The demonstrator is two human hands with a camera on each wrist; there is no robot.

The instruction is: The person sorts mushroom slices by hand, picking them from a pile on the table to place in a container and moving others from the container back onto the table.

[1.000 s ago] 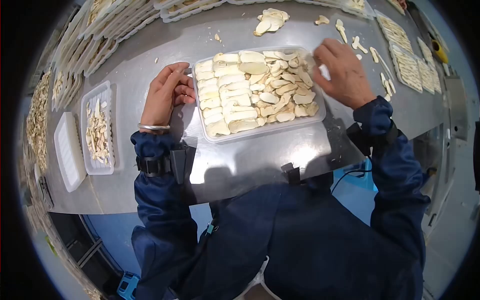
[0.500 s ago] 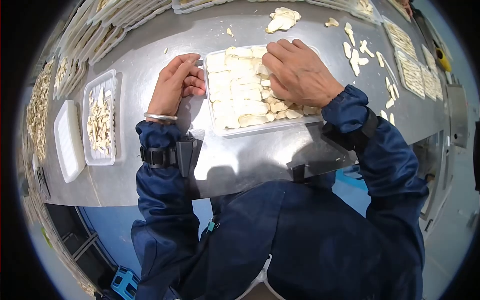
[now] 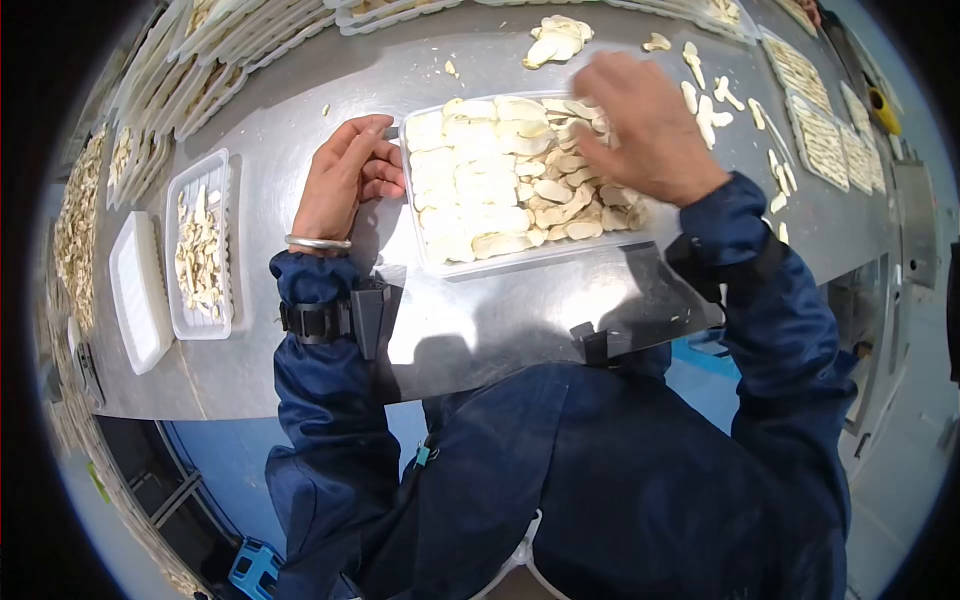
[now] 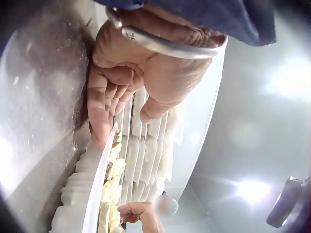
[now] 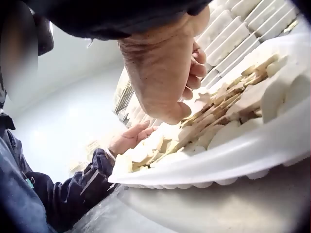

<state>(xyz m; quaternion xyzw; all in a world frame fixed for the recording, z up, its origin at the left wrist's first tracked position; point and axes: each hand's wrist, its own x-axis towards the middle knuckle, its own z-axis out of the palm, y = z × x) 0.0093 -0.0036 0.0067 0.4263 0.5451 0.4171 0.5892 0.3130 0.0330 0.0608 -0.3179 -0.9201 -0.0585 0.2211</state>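
Cream-coloured mushroom slices (image 3: 480, 180) lie in a clear tray (image 3: 470, 268) on the metal table (image 3: 500, 325); the left hand (image 3: 340, 180), loosely relaxed, touches its rim; the right hand (image 3: 652, 130) hovers above, its grasp unclear.

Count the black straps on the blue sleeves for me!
2. The left strap goes round the left sleeve, past the bracelet. The right strap goes round the right sleeve. Folds could hide more.

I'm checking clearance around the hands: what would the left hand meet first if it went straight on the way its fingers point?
Probably the tray's near rim, right by the left hand; whether they touch is unclear. Just beyond lie pale slices.
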